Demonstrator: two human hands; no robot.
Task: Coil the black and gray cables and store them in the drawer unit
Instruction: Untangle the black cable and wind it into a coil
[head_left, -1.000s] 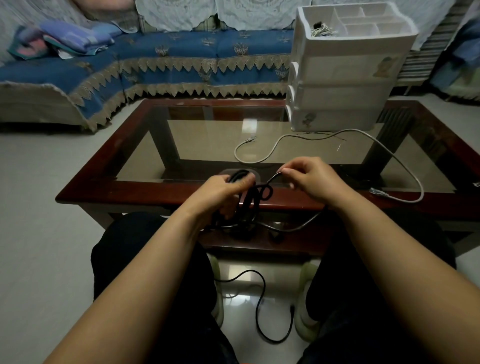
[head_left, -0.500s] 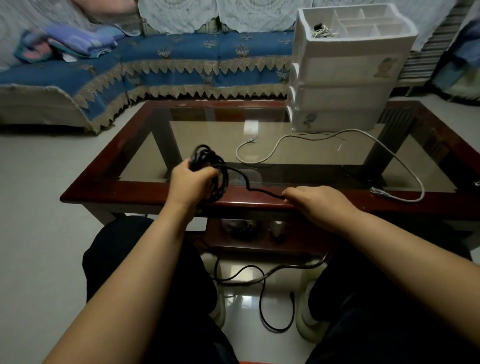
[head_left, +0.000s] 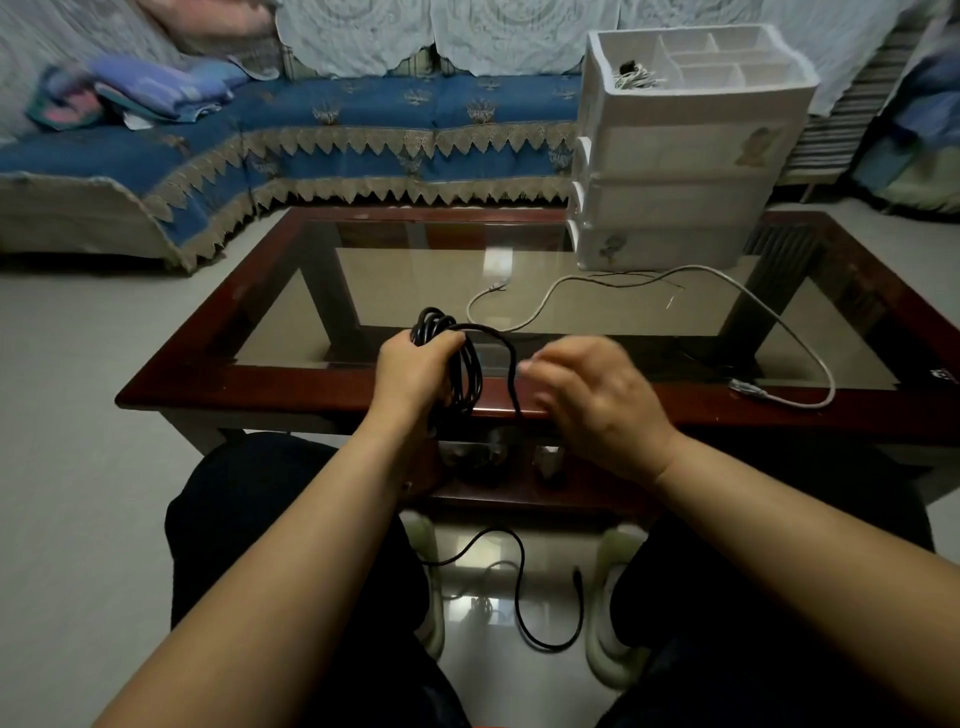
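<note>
My left hand (head_left: 413, 371) grips a bundle of loops of the black cable (head_left: 467, 376) above the table's front edge. One strand runs from the loops over to my right hand (head_left: 597, 400), which is blurred, its fingers curled round that strand. The cable's free tail hangs down and curls on the floor between my feet. The gray cable (head_left: 769, 314) lies loose on the glass top, one end near the middle, its plug near the right front edge. The white drawer unit (head_left: 675, 171) stands at the table's far right, drawers closed.
The glass-topped table has a dark red wooden frame (head_left: 291, 387). The unit's open top tray holds a small coiled white cable (head_left: 636, 78). A blue-covered sofa (head_left: 311, 130) runs behind the table, with folded cloths at its left end. My knees sit close under the front edge.
My left hand has lifted the black loops from below the table edge to above it. My right hand dropped along the strand, then rose back toward the loops. Less cable lies on the floor.
</note>
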